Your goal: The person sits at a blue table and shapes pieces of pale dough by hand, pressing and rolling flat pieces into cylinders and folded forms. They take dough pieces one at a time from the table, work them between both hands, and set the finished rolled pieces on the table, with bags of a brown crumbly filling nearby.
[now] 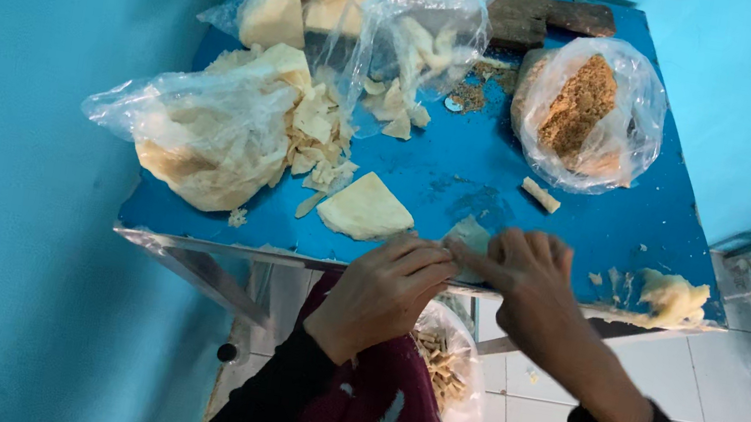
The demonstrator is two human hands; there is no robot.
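My left hand [383, 288] and my right hand [525, 280] meet at the near edge of a blue table [462, 170]. Together they pinch a small thin pale piece [469, 234] that rests on the table top. A pale wedge-shaped chunk [364, 207] lies just left of my left hand. A small pale bit [540, 195] sits a little beyond my right hand. A soft pale lump [673, 298] lies at the table's near right corner.
Clear plastic bags of pale chunks sit at the left [208, 129] and back [368, 4]; loose pieces spill between them. A bag with a brown crumbly block [587, 109] stands at the right. A bag of small sticks [446, 368] hangs below the table. Blue walls close both sides.
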